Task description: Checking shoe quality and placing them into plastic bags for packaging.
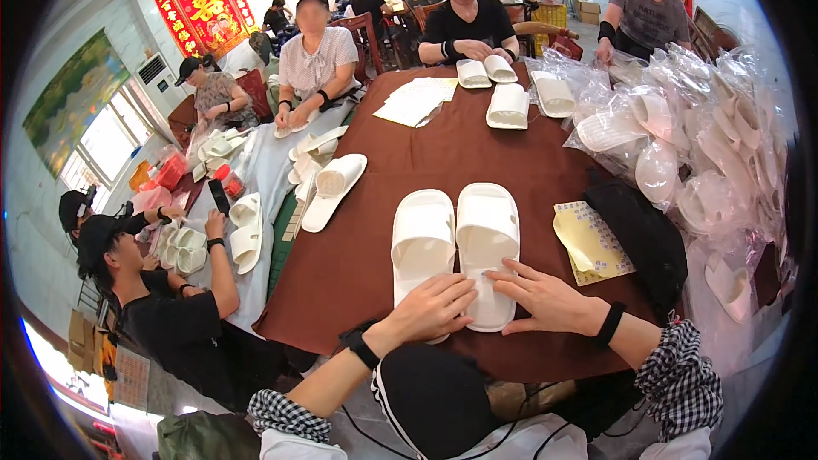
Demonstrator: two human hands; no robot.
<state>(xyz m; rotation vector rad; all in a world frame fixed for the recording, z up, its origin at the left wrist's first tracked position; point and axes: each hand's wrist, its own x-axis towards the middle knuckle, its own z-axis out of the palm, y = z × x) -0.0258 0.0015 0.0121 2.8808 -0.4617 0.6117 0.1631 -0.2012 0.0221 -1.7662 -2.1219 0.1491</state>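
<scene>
A pair of white open-toed slippers lies side by side on the brown tablecloth before me, toe ends pointing away: the left slipper (424, 220) and the right slipper (488, 211). My left hand (433, 307) rests over the heel part of the left slipper, its stretched fingers reaching onto the right one's insole. On that same insole, my right hand (545, 296) touches down with fingertips, fingers apart. A tiny bluish spot shows by its index fingertip; what it is, I cannot make out. Right of this hand lies a yellow sheet (588, 243) with small blue marks.
A black cloth bag (639, 234) lies beside the yellow sheet. Plastic-wrapped slippers (707, 136) pile up at right. One slipper (335, 192) lies at the table's left edge, white papers (416, 102) farther back. Co-workers sit around, one handling slippers (486, 72) across the table.
</scene>
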